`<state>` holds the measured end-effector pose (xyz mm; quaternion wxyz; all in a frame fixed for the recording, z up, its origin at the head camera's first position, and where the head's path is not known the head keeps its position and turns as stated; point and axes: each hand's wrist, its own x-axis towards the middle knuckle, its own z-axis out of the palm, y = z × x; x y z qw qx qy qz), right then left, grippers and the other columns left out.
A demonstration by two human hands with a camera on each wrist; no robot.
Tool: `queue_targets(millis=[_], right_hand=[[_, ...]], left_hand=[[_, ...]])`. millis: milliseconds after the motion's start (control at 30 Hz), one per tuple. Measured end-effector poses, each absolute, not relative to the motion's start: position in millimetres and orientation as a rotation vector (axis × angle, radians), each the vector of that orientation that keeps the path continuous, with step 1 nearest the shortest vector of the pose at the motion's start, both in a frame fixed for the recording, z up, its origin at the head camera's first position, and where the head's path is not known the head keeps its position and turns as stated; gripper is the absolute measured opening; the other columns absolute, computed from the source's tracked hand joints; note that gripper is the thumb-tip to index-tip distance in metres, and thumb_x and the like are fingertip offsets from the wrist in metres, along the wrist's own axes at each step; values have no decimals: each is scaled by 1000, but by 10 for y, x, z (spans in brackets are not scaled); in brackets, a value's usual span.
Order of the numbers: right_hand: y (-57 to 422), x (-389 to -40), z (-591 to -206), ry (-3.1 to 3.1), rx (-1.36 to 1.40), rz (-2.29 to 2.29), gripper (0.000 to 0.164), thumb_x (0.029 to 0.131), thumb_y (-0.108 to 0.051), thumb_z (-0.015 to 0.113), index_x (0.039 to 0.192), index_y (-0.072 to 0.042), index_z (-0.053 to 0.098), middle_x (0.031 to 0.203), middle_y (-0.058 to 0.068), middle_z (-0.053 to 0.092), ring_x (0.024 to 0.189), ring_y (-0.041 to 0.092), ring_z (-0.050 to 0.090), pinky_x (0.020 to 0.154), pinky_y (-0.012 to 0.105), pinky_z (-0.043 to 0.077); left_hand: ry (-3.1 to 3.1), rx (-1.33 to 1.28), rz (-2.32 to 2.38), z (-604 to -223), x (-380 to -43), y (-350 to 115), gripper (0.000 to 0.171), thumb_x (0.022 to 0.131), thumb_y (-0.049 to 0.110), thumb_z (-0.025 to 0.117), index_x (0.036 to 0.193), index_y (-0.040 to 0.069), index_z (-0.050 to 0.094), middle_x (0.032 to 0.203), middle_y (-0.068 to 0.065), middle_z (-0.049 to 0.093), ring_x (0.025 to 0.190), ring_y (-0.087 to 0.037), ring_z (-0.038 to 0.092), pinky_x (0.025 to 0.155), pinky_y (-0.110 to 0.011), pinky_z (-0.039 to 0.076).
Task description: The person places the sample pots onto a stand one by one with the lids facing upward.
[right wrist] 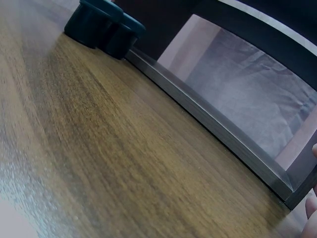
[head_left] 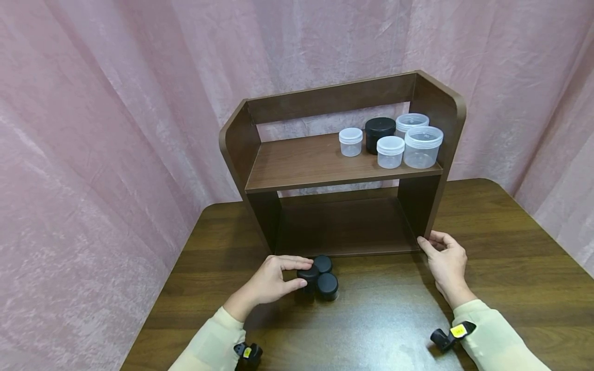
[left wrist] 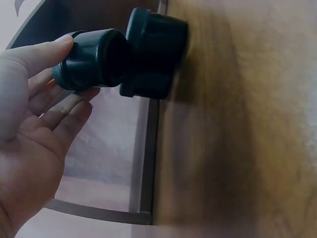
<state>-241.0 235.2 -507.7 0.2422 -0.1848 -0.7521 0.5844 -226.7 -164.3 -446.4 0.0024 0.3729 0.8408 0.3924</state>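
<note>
Behind, pink velvet curtain (head_left: 130, 103): hanging in folds, probably serving as a backdrop.
Wood-grain table (head_left: 506, 293): supporting everything else.
Two-tier desktop shelf (head_left: 301, 159): standing at an angle on the table, its open front facing the person.
Left hand (head_left: 274, 281): pinching one black screw-lid jar (head_left: 307, 275) near its lid between thumb and fingertips, the fingers parting only as wide as the jar; gripping high is presumably keeping the base free, and the underside, showing in the left wrist view, is suggesting a lift.
Right hand (head_left: 447, 265): holding the shelf's lower right front corner between thumb and curled fingers, probably for steadying.
Upper-tier containers: four clear tubs (head_left: 421, 152) and a larger black jar (head_left: 379, 135) are clustering towards the right, seemingly for saving room.
Two other small black jars (head_left: 328, 286): standing upright before the shelf, close beside the held one.
Wrist cameras (head_left: 441, 338): sitting on both sleeves, aiming at the handwork.
Writing: yellow stickers (head_left: 458, 331) are bearing marks too small for reading; no brand is showing legibly.
</note>
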Motion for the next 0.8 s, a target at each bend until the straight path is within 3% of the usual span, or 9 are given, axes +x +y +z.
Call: queue_targets(millis=[800], right_hand=[[2349,-2413,-5090,-2038,-509,1617,29,84,-23,76,104,-6,67,85,-12,59,80,3,54,58,12,43]], left_hand=[[2632,1389,1344,-4039,-2161,-1657,35,84,15,76,116,2,69,120,-8,67,114,-17,61,95,-35,48]])
